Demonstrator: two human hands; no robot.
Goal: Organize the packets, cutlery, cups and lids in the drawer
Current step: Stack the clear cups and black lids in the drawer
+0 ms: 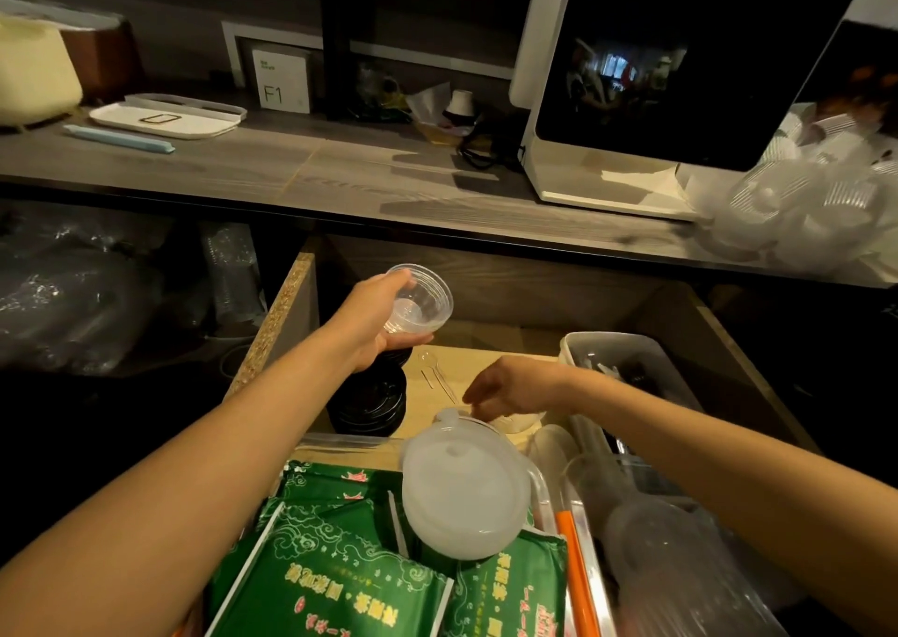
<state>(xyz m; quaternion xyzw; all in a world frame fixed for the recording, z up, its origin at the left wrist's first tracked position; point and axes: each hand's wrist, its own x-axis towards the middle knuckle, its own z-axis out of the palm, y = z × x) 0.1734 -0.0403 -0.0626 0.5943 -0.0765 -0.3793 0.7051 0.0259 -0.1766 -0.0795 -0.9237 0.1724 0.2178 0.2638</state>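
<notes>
My left hand grips a small clear plastic cup above the open drawer, over a stack of black lids. My right hand reaches down with curled fingers at the edge of a white lid on the drawer floor; whether it grips the lid is unclear. A translucent round lid stack lies on green packets at the front. Clear plastic cutlery lies on the drawer floor. A clear bin holds more cutlery at the right.
Clear cups and an orange straw lie at the drawer's front right. The counter above carries a white tray, a white appliance and bagged plastic containers. Dark bags fill the space left of the drawer.
</notes>
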